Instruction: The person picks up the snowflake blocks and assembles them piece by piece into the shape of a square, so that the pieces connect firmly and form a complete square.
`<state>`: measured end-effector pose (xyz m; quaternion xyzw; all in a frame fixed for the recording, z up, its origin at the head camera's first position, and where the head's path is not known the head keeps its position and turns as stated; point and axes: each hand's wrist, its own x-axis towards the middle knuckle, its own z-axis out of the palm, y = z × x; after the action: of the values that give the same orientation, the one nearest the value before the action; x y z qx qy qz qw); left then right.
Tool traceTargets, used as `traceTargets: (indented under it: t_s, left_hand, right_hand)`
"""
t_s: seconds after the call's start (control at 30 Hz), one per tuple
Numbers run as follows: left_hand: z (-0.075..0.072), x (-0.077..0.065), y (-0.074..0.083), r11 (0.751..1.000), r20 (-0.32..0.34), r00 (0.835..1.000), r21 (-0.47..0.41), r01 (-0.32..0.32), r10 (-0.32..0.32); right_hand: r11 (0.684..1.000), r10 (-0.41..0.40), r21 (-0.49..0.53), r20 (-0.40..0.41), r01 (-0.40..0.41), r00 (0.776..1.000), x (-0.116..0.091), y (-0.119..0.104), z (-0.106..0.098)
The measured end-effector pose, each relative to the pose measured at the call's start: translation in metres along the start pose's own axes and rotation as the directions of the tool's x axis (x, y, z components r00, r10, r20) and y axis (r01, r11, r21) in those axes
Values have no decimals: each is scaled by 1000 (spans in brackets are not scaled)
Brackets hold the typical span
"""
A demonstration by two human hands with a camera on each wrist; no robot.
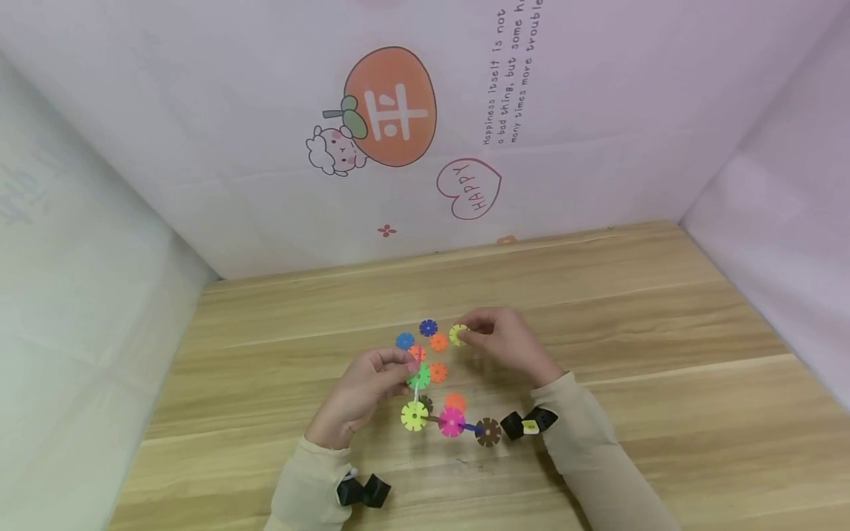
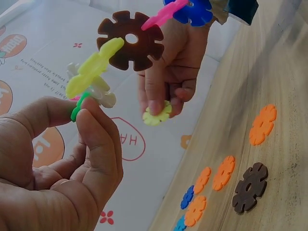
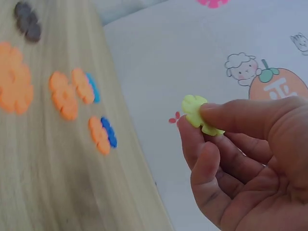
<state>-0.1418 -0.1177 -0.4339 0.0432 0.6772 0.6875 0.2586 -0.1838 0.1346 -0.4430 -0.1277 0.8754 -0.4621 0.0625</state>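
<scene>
Here's the left hand, pinching a green notched plastic disc in a chain of joined, multicoloured discs, held above the wood-grain table! Across from it, the right hand grips a single pale-yellow notched plastic disc, apart from the chain, with loose orange notched discs lying near both hands.

Behind the wood-grain tabletop, a pinkish-white backdrop printed with an orange fruit and a HAPPY heart; to the tabletop's left and right, pale side walls.
</scene>
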Motion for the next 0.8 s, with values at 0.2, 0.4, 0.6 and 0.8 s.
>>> traceTargets:
  t_s: [0.2, 0.4, 0.6, 0.8]
  left_hand:
    - [2, 1, -1, 1000, 6, 1000, 15, 8, -8]
    - [4, 1, 0, 999, 24, 999, 23, 23, -24]
    - [6, 1, -1, 999, 45, 999, 38, 24, -26]
    - [7, 2, -3, 998, 60, 998, 61, 13, -16]
  right_hand:
    - [984, 57, 169, 31, -61, 998, 0, -3, -3]
    - [931, 136, 332, 76, -154, 988, -2, -10, -5]
    - [910, 160, 364, 136, -199, 978, -6, -21, -3]
    - [912, 141, 363, 160, -191, 977, -9, -31, 0]
